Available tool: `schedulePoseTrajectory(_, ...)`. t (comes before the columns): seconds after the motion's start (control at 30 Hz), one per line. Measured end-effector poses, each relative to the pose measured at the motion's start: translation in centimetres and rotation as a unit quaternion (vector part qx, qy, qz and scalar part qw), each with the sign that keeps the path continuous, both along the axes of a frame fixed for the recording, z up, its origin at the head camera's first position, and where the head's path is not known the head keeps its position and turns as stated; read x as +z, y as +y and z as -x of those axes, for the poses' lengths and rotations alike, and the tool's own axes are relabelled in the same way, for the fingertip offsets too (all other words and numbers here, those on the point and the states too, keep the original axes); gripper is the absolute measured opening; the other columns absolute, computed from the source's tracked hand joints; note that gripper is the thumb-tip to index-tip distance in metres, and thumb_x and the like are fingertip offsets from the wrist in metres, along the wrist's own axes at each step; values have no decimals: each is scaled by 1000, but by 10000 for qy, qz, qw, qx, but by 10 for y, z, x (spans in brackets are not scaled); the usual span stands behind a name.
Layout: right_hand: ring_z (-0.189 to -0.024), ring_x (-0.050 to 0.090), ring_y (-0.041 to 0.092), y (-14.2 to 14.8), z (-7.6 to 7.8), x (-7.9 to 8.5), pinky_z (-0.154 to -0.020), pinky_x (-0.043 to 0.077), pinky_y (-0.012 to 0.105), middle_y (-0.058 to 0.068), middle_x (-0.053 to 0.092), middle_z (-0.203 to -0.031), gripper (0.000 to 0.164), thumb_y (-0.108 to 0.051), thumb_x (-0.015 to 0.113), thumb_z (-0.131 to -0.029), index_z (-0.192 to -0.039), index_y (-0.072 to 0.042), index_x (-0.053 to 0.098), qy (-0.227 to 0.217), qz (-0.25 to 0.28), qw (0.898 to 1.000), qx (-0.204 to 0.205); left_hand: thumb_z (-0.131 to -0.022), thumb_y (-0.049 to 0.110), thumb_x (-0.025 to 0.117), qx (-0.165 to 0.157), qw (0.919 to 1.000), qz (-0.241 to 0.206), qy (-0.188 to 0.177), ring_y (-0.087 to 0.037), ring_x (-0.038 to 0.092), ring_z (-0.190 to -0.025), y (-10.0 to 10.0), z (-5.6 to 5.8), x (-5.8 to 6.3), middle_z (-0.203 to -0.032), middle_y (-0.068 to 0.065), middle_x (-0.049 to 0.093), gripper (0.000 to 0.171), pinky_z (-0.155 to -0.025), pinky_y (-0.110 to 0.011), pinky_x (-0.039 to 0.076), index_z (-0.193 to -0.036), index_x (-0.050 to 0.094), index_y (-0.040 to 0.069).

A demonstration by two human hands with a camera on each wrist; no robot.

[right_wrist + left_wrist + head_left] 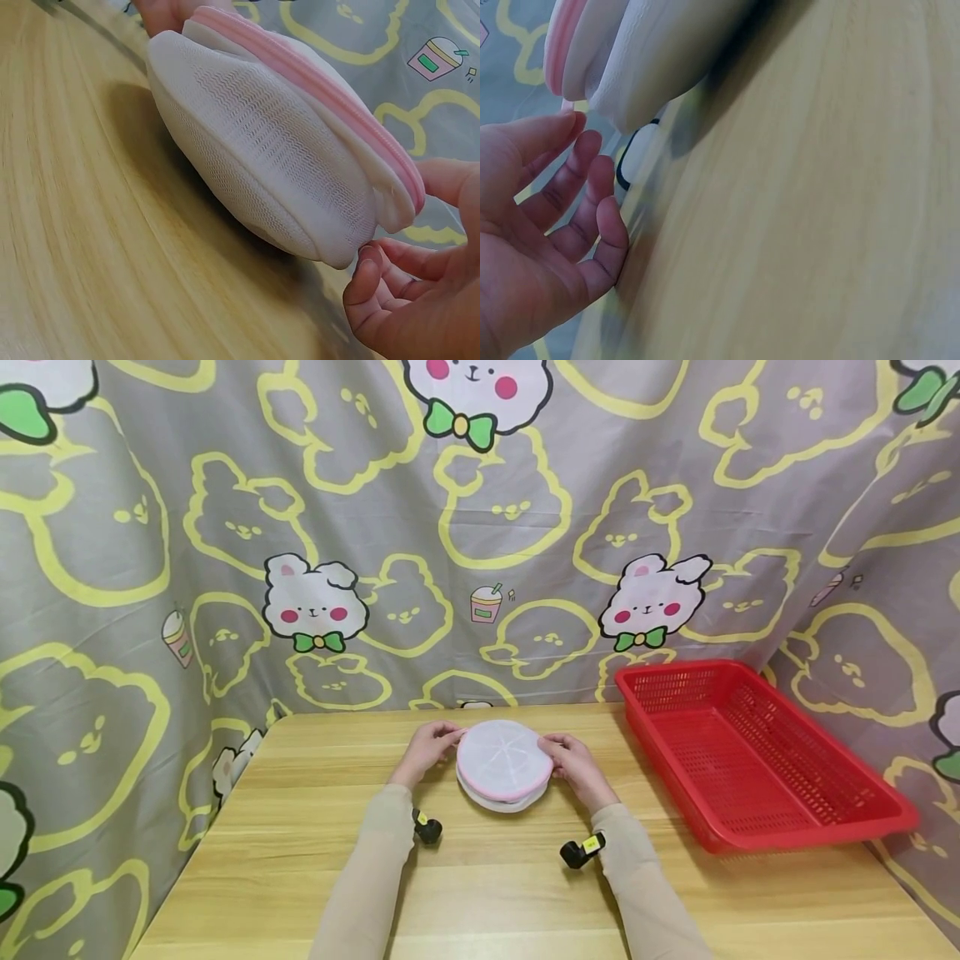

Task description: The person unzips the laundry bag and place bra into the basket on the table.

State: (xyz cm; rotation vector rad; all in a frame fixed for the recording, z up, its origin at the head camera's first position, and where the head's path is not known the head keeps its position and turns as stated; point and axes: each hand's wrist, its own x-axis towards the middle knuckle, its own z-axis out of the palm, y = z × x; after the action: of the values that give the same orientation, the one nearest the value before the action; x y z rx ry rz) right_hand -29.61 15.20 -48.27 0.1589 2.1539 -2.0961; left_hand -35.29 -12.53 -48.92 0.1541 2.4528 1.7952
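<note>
A round white mesh laundry bag with a pink zipper round its upper rim is held between both hands, tilted a little above the table. On its left side, my left hand pinches the rim between thumb and forefinger, at what looks like a small pink tab. The other fingers of that hand hang loosely curled. My right hand grips the opposite edge. Its fingertips press against the mesh side in the right wrist view, while part of the hand is hidden behind the rim.
A red perforated plastic basket stands on the right of the wooden table. Behind the table hangs a grey curtain printed with cartoon animals. A black camera is strapped at each wrist.
</note>
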Motion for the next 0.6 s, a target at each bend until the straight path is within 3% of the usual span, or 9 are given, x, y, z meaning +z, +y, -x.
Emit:
schedulePoseTrajectory(0.23, -69, 49, 6, -2, 1, -1, -62, 43, 20, -1, 55, -92, 49, -27, 63, -94, -130, 4, 50, -68, -97, 9999, 42, -91, 26, 68, 4, 10000, -46, -1, -16, 60, -71, 3, 1, -1, -87, -3, 68, 24, -54, -24, 46, -103, 69, 5)
schedulePoseTrajectory(0.6, -60, 46, 7, -3, 1, -2, -56, 43, 20, -3, 54, -79, 43, -20, 66, -91, -124, 5, 54, -142, -160, 9997, -113, -93, 26, 67, -23, 10000, -24, -32, -12, 57, -67, 3, 3, -5, -85, -2, 67, 23, -54, -25, 46, -103, 69, 5)
